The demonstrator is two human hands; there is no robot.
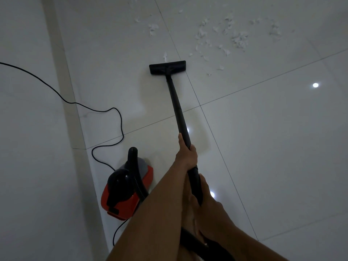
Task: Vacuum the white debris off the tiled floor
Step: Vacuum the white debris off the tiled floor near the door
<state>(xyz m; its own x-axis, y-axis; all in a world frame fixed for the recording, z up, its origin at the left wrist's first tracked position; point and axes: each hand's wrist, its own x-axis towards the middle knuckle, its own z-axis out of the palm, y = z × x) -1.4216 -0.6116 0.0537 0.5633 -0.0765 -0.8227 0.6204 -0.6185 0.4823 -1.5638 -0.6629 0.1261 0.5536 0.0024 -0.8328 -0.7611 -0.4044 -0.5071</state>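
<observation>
A black vacuum wand (177, 104) runs from my hands up to its flat floor nozzle (167, 67), which rests on the glossy tiled floor (263, 138). My left hand (186, 153) grips the wand higher along the tube. My right hand (205, 196) grips it lower, near the hose end. White debris (239, 39) lies scattered beyond the nozzle to the upper right. A smaller clump (153, 28) lies farther up, and one scrap (165, 55) sits just ahead of the nozzle.
The red and black vacuum body (128, 189) stands on the floor at my left, its ribbed hose (134, 166) rising from it. A black power cord (90, 108) snakes across the tiles on the left. A pale wall base (62, 72) runs along the left.
</observation>
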